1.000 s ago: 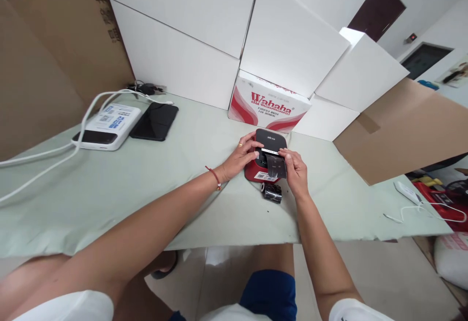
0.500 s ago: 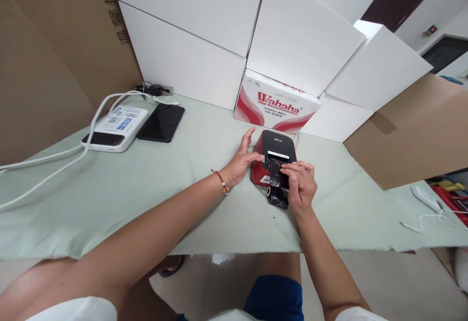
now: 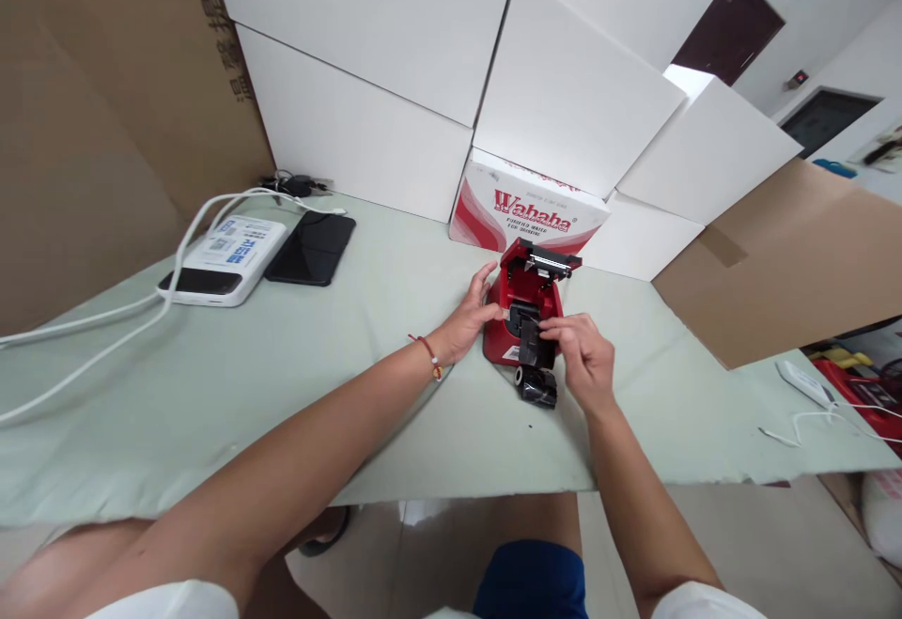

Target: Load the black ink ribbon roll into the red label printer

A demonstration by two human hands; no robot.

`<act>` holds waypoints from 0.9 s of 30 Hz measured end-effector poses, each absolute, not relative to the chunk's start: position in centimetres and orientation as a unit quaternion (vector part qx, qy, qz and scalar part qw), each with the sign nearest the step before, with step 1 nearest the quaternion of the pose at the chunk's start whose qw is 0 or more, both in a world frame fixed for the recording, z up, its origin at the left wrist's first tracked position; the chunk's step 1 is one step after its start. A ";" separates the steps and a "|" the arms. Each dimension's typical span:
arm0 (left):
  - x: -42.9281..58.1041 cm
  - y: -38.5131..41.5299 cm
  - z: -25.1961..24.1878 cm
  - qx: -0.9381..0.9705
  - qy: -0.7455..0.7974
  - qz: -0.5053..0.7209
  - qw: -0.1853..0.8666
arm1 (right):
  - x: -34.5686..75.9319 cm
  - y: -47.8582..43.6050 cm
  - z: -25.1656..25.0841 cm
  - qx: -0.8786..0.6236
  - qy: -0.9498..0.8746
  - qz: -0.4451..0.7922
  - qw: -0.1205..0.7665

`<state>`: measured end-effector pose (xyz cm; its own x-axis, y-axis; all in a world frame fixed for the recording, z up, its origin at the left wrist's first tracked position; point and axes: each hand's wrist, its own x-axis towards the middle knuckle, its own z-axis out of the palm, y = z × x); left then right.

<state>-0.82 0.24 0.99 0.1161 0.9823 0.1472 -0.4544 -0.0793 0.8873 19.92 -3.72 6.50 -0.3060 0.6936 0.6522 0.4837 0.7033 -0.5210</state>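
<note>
A small red label printer (image 3: 508, 317) stands on the pale green table (image 3: 282, 384) with its black lid (image 3: 546, 260) swung up and open. My left hand (image 3: 469, 317) presses against the printer's left side, fingers wrapped on it. My right hand (image 3: 583, 359) pinches a dark strip of tape (image 3: 534, 342) that runs from the printer's inside down to a black roll (image 3: 536, 385) lying on the table just in front of the printer.
A white device (image 3: 224, 260) with a white cable (image 3: 85, 323) and a black phone (image 3: 311, 247) lie at the left. White boxes and a red-and-white Wahaha box (image 3: 536, 210) stand behind the printer. Brown cardboard (image 3: 782, 262) leans at the right; a white remote (image 3: 803, 382) lies far right.
The printer's lid was shut and now stands open, showing the red inside. My right hand stays on the dark strip; my left hand stays at the printer's left side.
</note>
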 end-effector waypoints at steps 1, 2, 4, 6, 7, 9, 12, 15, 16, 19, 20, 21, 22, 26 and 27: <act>-0.9 0.1 0.8 0.447 0.301 0.587 0.603 | 20.0 -3.2 7.5 -0.397 -0.791 0.144 0.442; -0.9 0.1 0.7 0.458 0.297 0.587 0.598 | 20.1 -2.5 8.5 -0.432 -0.783 0.166 0.415; -0.9 0.0 0.5 0.472 0.289 0.594 0.583 | 19.8 -0.6 10.7 -0.497 -0.787 0.179 0.318; -0.9 0.2 0.2 0.478 0.292 0.599 0.572 | 18.8 1.7 12.4 -0.521 -0.824 0.158 0.158; -0.8 0.3 0.1 0.480 0.295 0.600 0.568 | 18.1 2.9 13.0 -0.518 -0.842 0.137 0.068; -0.8 0.6 -0.1 0.486 0.300 0.597 0.563 | 16.4 4.9 13.6 -0.497 -0.859 0.094 -0.081; -0.9 1.0 -0.5 0.492 0.303 0.595 0.559 | 14.2 6.8 13.4 -0.478 -0.857 0.066 -0.182; -0.9 1.3 -0.7 0.493 0.308 0.598 0.552 | 13.4 7.1 12.9 -0.477 -0.857 0.056 -0.190; -0.9 1.3 -0.7 0.492 0.308 0.599 0.551 | 13.6 6.8 13.0 -0.479 -0.857 0.051 -0.182; -1.0 1.1 -0.5 0.491 0.300 0.599 0.556 | 15.7 4.8 14.1 -0.484 -0.866 0.049 -0.118; -1.0 1.1 -0.4 0.491 0.296 0.599 0.559 | 16.8 3.9 14.7 -0.486 -0.869 0.065 -0.073; -1.0 1.0 -0.3 0.490 0.293 0.599 0.561 | 18.1 3.0 15.3 -0.487 -0.868 0.089 -0.018; -1.0 0.9 -0.2 0.488 0.293 0.599 0.564 | 19.7 2.0 15.9 -0.490 -0.862 0.122 0.041; -1.1 0.8 0.1 0.478 0.300 0.595 0.572 | 26.6 -0.7 17.0 -0.551 -0.810 0.166 0.112; -1.1 0.8 0.2 0.479 0.301 0.593 0.573 | 28.2 -0.9 16.7 -0.571 -0.797 0.171 0.098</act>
